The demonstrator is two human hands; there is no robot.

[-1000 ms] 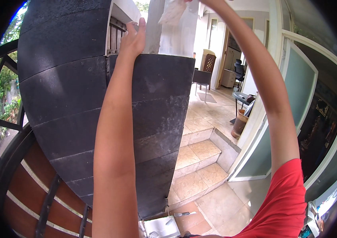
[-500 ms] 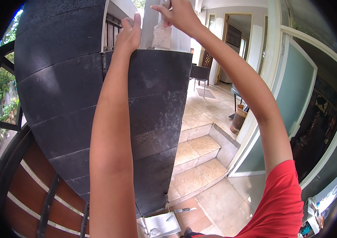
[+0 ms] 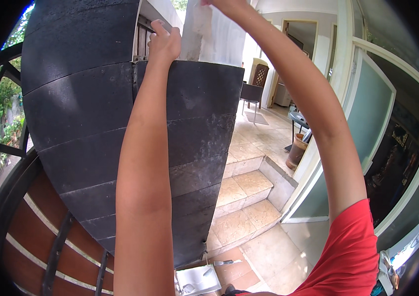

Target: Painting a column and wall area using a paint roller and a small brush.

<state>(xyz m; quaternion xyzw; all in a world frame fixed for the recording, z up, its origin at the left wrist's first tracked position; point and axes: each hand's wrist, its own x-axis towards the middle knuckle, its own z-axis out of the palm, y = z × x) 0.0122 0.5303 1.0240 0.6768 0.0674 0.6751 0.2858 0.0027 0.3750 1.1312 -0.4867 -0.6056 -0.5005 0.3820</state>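
Note:
My right hand [image 3: 221, 5] is up at the top edge, on the pale upper panel of the column. Most of its fingers are cut off, as is the putty knife that the earlier picture shows in its grip. Below it, a whitish smear of wet-looking filler [image 3: 219, 42] covers the grey panel [image 3: 189, 39]. My left hand [image 3: 165, 43] is raised beside the panel's left edge, near a slatted opening [image 3: 143, 37]. Its fingers are bent and closed; whatever they hold is hidden. Both forearms reach up across the black-clad column [image 3: 199, 98].
A white tray [image 3: 198, 281] and another putty knife [image 3: 223, 262] lie on brown cardboard [image 3: 241, 271] at the column's foot. Stone steps [image 3: 244, 192] rise at right, beside a frosted glass door [image 3: 367, 108]. Brown panels [image 3: 46, 237] with black bars stand lower left.
My right hand has moved up, mostly out of view, leaving a wide whitish smear where a thick lump of filler was. The left hand's thumb has bent in. The view has shifted slightly.

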